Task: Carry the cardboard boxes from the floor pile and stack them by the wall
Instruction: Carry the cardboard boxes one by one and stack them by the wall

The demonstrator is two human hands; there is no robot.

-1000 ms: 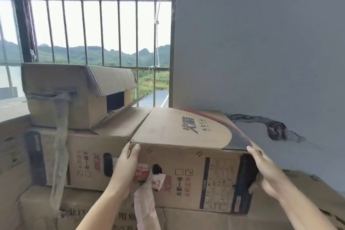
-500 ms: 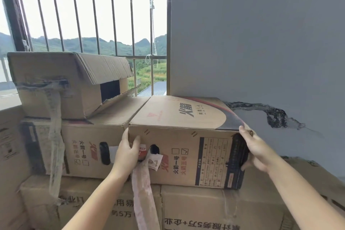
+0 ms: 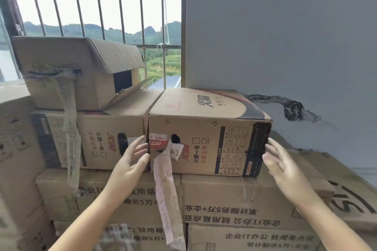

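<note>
We have just let go of the brown printed cardboard box (image 3: 206,134), now seated on the stack against the grey painted wall (image 3: 285,32). A second ago both hands clasped its ends; now our right hand (image 3: 279,161) hovers spread just off its dark end, and our left hand (image 3: 130,161), fingers loosely spread, barely touches its near corner. This box looks placed; next comes the floor pile.

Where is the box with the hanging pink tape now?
In the head view it sits centre-right: the box rests on the stack, against the grey wall, beside a matching box on its left.
</note>
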